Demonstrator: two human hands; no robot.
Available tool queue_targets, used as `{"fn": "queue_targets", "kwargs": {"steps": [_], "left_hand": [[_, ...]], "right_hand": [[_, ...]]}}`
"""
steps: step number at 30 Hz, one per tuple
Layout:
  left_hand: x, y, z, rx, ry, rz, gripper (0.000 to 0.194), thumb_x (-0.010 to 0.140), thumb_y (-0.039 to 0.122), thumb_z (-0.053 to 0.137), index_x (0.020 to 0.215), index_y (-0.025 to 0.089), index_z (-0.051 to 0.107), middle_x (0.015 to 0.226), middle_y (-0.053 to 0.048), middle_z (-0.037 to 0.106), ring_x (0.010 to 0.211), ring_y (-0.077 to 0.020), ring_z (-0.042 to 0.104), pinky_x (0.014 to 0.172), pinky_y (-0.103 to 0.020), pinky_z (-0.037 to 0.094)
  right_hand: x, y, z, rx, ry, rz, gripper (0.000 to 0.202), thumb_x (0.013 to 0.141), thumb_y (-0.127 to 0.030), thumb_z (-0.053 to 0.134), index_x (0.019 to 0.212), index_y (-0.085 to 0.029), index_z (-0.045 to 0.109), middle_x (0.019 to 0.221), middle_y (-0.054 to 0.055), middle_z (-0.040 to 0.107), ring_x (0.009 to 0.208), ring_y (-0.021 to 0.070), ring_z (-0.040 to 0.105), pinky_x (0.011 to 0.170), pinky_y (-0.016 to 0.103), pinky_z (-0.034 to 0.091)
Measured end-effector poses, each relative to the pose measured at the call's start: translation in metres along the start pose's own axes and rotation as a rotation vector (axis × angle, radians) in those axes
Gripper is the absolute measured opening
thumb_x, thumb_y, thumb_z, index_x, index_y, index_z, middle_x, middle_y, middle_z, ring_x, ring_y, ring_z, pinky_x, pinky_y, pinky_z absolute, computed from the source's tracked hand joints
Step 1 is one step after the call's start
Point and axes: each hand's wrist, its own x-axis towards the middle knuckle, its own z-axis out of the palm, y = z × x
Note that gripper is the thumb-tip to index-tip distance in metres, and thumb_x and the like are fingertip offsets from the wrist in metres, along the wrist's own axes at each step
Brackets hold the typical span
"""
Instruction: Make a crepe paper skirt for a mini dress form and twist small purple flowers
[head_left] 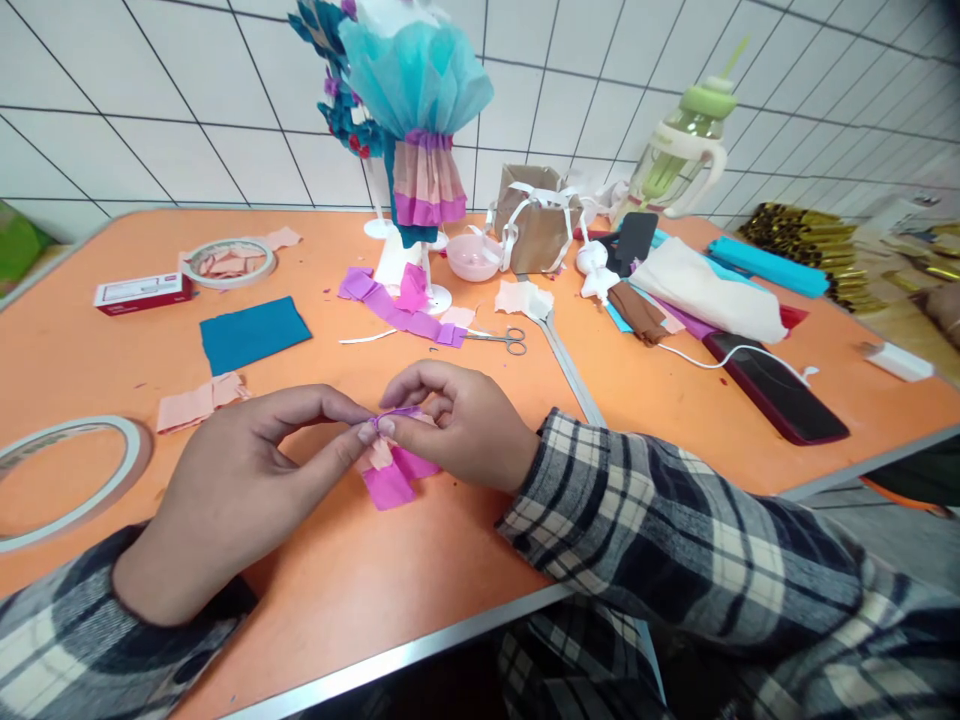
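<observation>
I see both sets of fingertips pinched together on one small piece of magenta crepe paper [394, 478], which lies just in front of the scissors [501, 340] on the orange table [360, 580]. The left hand [225, 490] nips its upper edge between thumb and forefinger; the right hand [457, 425] closes on the same edge from the other side, fingers narrow and curled.

My worry is the paper itself: it looks thin and already creased, so opposing pulls from the two pinches could tear the fold, or a slack grip could let the pleats spring open.

Counting outward from the scissors: one pair of scissors, one purple strip [397, 310] just behind them, one teal sheet [253, 333] to their left, two tape rolls [229, 262] further left, one red box [142, 293], one paper flower stand [420, 130] behind, one pink bowl [474, 255], one brown bag [536, 220], one green bottle [686, 150], and two dark phones [776, 390] to the right.
</observation>
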Motion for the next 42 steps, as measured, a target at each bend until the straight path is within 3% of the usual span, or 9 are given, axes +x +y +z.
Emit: {"fn": "queue_targets", "kwargs": {"steps": [4,7,11,18,33,38,42], "left_hand": [[-0.0006,0.0008,0.0002,-0.008,0.015,0.016,0.024,0.08,0.05,0.06,0.075,0.032,0.074,0.073,0.01,0.078,0.061,-0.0132,0.066,0.062,-0.021,0.048],[-0.0004,0.0021,0.0005,-0.018,0.013,0.018,0.024,0.079,0.051,0.061,0.073,0.032,0.074,0.071,0.01,0.077,0.061,-0.0132,0.067,0.061,-0.02,0.048],[-0.0009,0.0049,0.001,-0.015,-0.001,-0.003,0.023,0.077,0.049,0.061,0.072,0.031,0.074,0.071,0.008,0.077,0.062,-0.0152,0.068,0.062,-0.022,0.05],[0.0004,0.0046,0.0007,-0.012,-0.053,-0.048,0.023,0.076,0.05,0.062,0.075,0.032,0.077,0.078,0.006,0.08,0.07,-0.0198,0.072,0.069,-0.027,0.053],[0.0029,0.0037,-0.0013,-0.042,-0.098,-0.073,0.027,0.076,0.053,0.062,0.076,0.031,0.077,0.083,0.002,0.081,0.076,-0.0215,0.073,0.076,-0.028,0.054],[0.0036,0.0032,-0.0031,0.003,-0.094,-0.087,0.029,0.076,0.054,0.06,0.074,0.03,0.076,0.078,0.003,0.08,0.071,-0.0215,0.071,0.07,-0.028,0.054],[0.0042,0.0013,-0.0029,0.031,-0.062,-0.069,0.027,0.077,0.054,0.06,0.074,0.031,0.075,0.076,0.004,0.079,0.068,-0.0199,0.069,0.068,-0.027,0.053]], "right_hand": [[-0.0016,-0.0039,-0.0027,-0.1,-0.007,-0.256,0.008,0.083,-0.017,0.064,0.09,-0.019,0.069,0.087,-0.001,0.07,0.079,0.0099,0.062,0.077,0.022,0.047],[-0.0018,-0.0053,-0.0031,-0.202,0.023,-0.329,0.004,0.082,-0.017,0.065,0.083,-0.018,0.069,0.082,-0.002,0.069,0.076,0.0099,0.06,0.075,0.021,0.046],[-0.0026,-0.0055,-0.0003,-0.247,0.06,-0.252,0.004,0.076,-0.017,0.065,0.079,-0.017,0.068,0.074,-0.003,0.065,0.07,0.0092,0.056,0.067,0.021,0.042],[-0.0028,-0.0068,-0.0003,-0.194,-0.012,-0.065,0.005,0.073,-0.023,0.065,0.075,-0.019,0.063,0.07,-0.004,0.061,0.071,0.0106,0.055,0.066,0.021,0.041],[-0.0021,-0.0091,-0.0005,-0.226,0.028,-0.047,0.003,0.072,-0.019,0.064,0.075,-0.018,0.064,0.068,-0.004,0.059,0.07,0.0102,0.055,0.067,0.021,0.041],[0.0004,-0.0051,-0.0042,-0.096,-0.028,-0.008,0.004,0.076,-0.019,0.063,0.078,-0.018,0.067,0.071,-0.003,0.062,0.073,0.0101,0.058,0.067,0.021,0.044],[0.0032,-0.0007,-0.0072,0.055,-0.099,0.067,0.011,0.079,-0.025,0.068,0.086,-0.017,0.069,0.07,-0.003,0.062,0.065,0.0081,0.056,0.062,0.021,0.045]]}}
